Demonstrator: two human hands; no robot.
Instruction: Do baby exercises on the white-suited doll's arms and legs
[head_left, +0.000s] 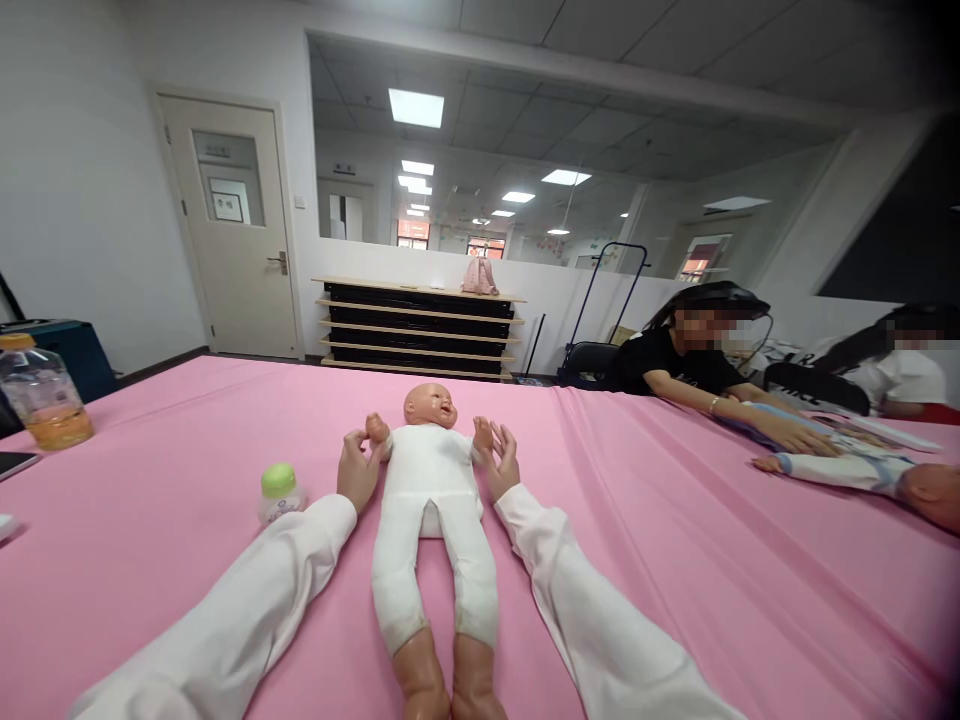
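Observation:
A baby doll in a white bodysuit lies on its back on the pink table cover, head away from me, bare feet toward me. My left hand is closed around the doll's small hand on the left side. My right hand touches the doll's other hand, its fingers partly spread. Both my arms are in white sleeves. A small baby bottle with a green cap stands just left of my left wrist.
A plastic bottle of amber liquid stands at the far left edge beside a dark flat device. At the right, two other people sit at the table; one rests a hand on a second doll. A door and low shelves lie beyond.

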